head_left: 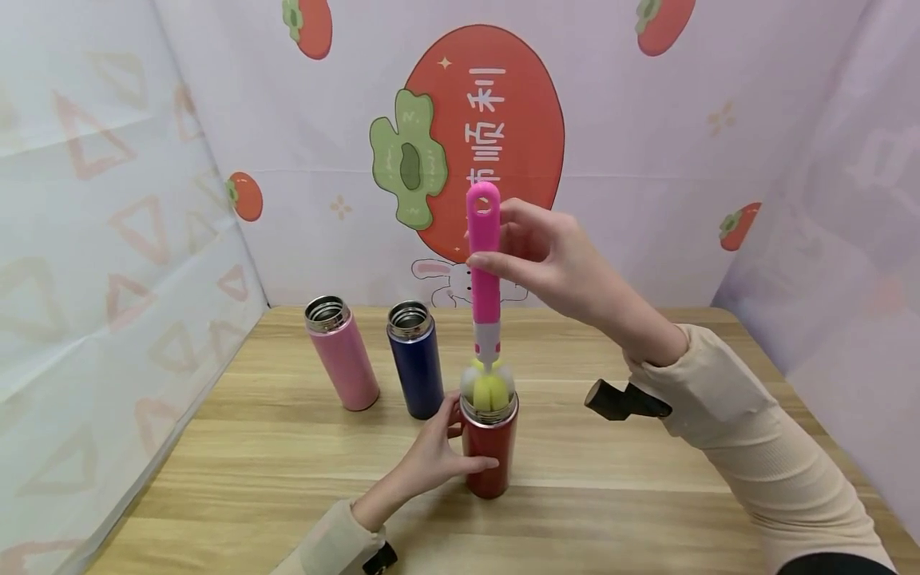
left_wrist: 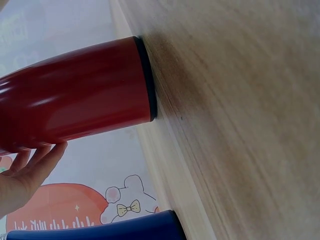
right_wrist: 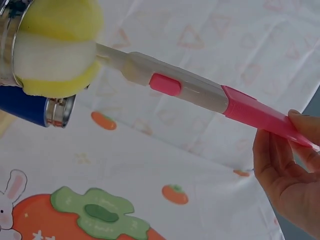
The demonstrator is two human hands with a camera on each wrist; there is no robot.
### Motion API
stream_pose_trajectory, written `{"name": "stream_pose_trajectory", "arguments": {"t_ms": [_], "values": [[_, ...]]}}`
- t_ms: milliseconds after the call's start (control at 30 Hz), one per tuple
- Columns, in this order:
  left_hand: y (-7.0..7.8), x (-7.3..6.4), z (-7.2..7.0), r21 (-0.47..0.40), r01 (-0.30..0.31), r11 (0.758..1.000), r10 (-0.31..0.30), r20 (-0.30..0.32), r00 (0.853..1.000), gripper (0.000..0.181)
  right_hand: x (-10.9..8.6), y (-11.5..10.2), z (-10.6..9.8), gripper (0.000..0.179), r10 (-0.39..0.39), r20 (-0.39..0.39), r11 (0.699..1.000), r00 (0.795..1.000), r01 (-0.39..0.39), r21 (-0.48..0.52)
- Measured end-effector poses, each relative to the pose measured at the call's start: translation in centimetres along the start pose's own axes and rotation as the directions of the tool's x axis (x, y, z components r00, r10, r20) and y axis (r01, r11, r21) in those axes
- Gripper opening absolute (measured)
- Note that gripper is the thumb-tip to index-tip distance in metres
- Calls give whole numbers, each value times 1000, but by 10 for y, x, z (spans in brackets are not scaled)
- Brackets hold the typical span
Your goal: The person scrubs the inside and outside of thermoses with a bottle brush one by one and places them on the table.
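My right hand (head_left: pixel 539 251) pinches the pink handle of a bottle brush (head_left: pixel 485 239) between thumb and fingers, holding it upright. The brush's yellow and white sponge head (right_wrist: pixel 55 47) sits at the mouth of a red bottle (head_left: pixel 491 447), partly inside the rim and bulging above it. Around the red bottle's side, my left hand (head_left: pixel 434 455) grips with the thumb across the front and fingers behind. In the left wrist view the red bottle (left_wrist: pixel 75 95) stands with its black base on the tabletop, fingers against its wall.
A dark blue bottle (head_left: pixel 418 367) stands uncapped just left of the red one, and a pink bottle (head_left: pixel 345 359) farther left, also uncapped. All rest on a wooden table (head_left: pixel 611 511). Printed cloth (head_left: pixel 632 160) hangs behind and at both sides.
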State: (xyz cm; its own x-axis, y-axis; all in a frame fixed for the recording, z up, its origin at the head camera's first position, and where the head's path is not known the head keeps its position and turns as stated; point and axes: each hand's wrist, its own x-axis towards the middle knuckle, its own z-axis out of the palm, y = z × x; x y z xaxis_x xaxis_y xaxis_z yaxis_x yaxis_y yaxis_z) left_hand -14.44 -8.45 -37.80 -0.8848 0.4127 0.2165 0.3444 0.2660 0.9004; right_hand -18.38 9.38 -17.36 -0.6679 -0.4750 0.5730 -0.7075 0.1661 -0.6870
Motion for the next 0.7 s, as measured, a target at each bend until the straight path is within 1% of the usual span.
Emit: {"name": "stream_pose_trajectory", "arguments": {"t_ms": [133, 333, 467, 633, 700], "values": [[0, -1, 0, 0, 5, 1000, -5, 3, 1000, 74, -3, 3, 0, 29, 8, 16, 1000, 1000, -8, -1], [0, -2, 0, 0, 23, 1000, -23, 14, 1000, 74, -12, 10, 2, 30, 51, 23, 998, 998, -50, -26], [1, -2, 0, 0, 27, 1000, -27, 16, 999, 74, -18, 14, 5, 29, 48, 27, 999, 998, -48, -12], [1, -2, 0, 1, 4, 1000, -4, 4, 1000, 74, -27, 18, 9, 27, 42, 26, 999, 999, -41, -31], [0, -2, 0, 5, -11, 1000, 11, -5, 1000, 73, -31, 23, 14, 28, 36, 40, 999, 999, -35, -22]]}}
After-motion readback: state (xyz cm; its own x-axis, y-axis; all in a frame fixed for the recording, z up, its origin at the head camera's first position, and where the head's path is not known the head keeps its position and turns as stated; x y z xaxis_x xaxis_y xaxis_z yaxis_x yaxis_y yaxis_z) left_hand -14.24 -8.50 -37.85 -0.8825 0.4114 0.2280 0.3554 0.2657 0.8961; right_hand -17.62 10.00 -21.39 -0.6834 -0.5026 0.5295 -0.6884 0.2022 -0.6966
